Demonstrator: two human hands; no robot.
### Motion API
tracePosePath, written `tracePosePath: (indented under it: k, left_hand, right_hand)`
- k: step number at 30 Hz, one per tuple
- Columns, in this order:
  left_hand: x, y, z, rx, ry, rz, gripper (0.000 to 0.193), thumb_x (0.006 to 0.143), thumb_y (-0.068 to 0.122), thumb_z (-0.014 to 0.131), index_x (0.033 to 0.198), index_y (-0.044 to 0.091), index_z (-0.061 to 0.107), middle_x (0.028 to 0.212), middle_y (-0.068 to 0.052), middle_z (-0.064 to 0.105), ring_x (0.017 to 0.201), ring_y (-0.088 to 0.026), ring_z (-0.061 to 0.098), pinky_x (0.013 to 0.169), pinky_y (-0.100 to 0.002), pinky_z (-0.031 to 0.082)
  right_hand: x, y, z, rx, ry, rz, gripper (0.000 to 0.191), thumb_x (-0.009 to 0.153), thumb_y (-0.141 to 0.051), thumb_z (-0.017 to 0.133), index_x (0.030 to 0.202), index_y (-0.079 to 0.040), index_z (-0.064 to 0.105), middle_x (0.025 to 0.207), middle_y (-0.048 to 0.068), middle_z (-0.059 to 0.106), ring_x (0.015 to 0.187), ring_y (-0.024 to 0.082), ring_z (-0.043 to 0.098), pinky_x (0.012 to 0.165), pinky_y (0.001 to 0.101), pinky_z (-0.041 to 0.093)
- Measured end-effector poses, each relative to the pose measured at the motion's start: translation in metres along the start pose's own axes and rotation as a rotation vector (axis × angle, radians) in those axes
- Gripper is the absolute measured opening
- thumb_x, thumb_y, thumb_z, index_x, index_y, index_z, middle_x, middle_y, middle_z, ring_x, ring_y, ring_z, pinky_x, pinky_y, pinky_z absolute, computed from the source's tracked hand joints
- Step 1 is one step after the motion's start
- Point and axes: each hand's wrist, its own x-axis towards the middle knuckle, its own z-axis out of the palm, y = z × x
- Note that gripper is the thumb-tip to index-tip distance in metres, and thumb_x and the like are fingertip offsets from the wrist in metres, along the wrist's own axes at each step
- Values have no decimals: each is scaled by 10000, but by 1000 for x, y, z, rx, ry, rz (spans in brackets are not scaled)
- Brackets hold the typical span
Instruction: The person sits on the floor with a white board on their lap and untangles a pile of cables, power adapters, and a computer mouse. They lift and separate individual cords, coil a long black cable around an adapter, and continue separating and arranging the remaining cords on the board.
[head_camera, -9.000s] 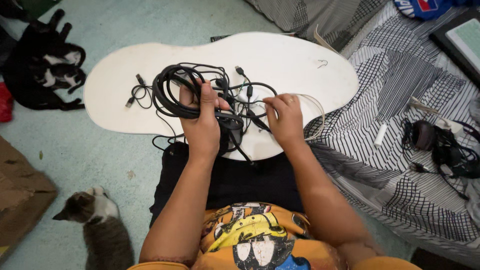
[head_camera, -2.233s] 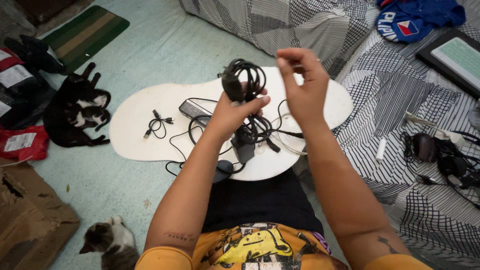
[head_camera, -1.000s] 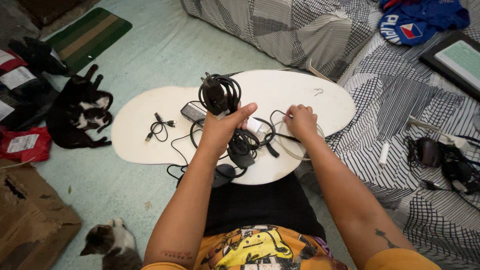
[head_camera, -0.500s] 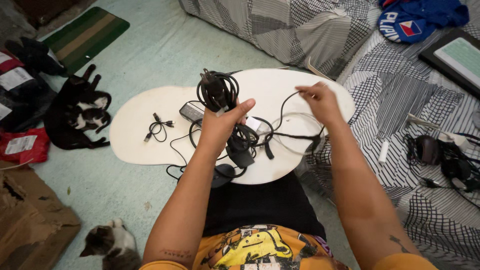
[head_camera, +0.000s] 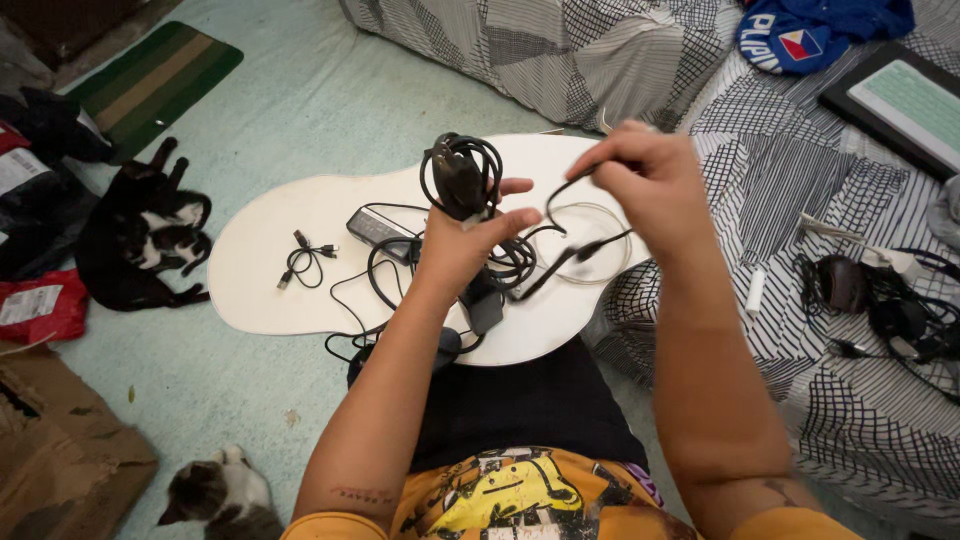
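Black coil (head_camera: 462, 177) sits raised above the white surface (head_camera: 280, 290), gripped in the left hand (head_camera: 462, 250). Right hand (head_camera: 640, 180), at three o'clock, pinches its loose cable end (head_camera: 560, 195). Small cable (head_camera: 305, 258) lies at nine o'clock; cat (head_camera: 140, 240) beyond.

Coiled cable (head_camera: 462, 175) above board (head_camera: 270, 260), small cable (head_camera: 305, 260) left, cat (head_camera: 140, 240) beyond board's left edge
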Motion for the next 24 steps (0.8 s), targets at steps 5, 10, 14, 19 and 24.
tracePosePath:
  k: [5,10,14,19,24]
  left_hand:
    - [1,-10,3,-9,-48,51,416,696,111,908,1070,53,736,969,1,755,836,-59,669,756,-248,560]
    - [1,-18,3,-108,-138,0,355,696,73,899,1011,29,741,955,-33,784,884,-110,733,822,-291,593]
    - [6,-15,-1,-16,-112,18,350,695,73,923,983,49,726,962,-11,760,891,-99,702,834,-281,582]
    - [11,-14,-2,-48,-117,22,370,697,100,937,955,85,673,938,48,686,884,-68,646,823,-261,559]
    - [14,-16,-6,37,-94,-22,341,717,99,897,971,86,671,863,47,645,792,-81,613,720,-262,519]
  right_hand:
    - [5,-1,39,580,-42,335,166,883,13,560,894,23,725,778,40,709,536,39,441,479,194,315]
    - [6,5,76,942,24,437,194,858,49,485,882,52,677,697,35,588,502,56,383,443,207,311]
    - [8,7,85,1083,55,421,191,878,61,472,976,59,637,671,12,463,534,74,367,448,219,324]
    - [8,2,86,1151,87,338,319,854,35,443,1126,60,608,795,45,518,681,121,486,578,271,444]
    - [8,1,86,734,46,155,313,892,81,528,1174,-10,627,901,38,605,758,116,555,627,233,408]
